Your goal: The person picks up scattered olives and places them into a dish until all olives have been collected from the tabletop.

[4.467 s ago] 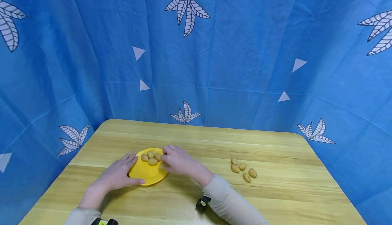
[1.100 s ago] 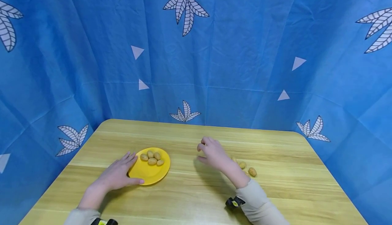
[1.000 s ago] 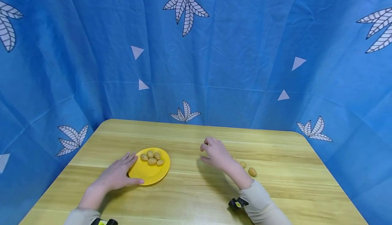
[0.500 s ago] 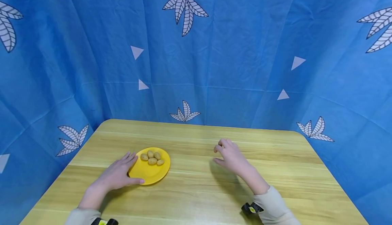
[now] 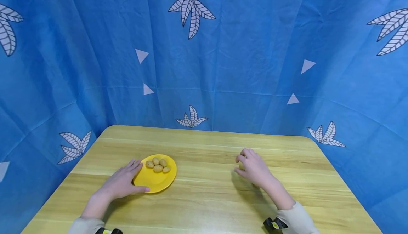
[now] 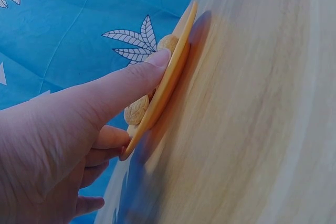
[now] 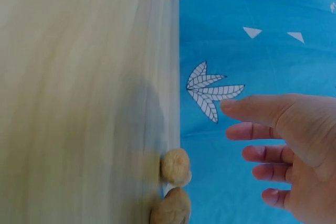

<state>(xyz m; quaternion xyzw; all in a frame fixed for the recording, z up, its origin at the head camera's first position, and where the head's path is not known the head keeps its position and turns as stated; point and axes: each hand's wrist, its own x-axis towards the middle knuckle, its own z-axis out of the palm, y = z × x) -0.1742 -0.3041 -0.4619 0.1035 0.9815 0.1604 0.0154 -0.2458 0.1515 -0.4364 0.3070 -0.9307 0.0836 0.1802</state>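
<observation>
My left hand lies spread beside a round yellow plate. Its straight thumb and fingertips touch the rim; in the left wrist view the thumb lies along the plate's edge. Several tan, wrinkled walnuts sit grouped on the far half of the plate. My right hand hovers over the right side of the table, fingers loosely bent, thumb apart, nothing held. A walnut shows through the gap between its thumb and fingers. In the right wrist view, walnuts rest on the table, apart from the fingertips; the hand hides others from the head view.
Both hands work over a light wooden table. Behind it and at its sides hangs a blue curtain with white leaf prints. Black wrist cameras sit at both sleeves.
Earlier the right hand was at the plate, where it left one walnut. It has since moved right and toward the loose walnuts. The left hand and plate have stayed in place.
</observation>
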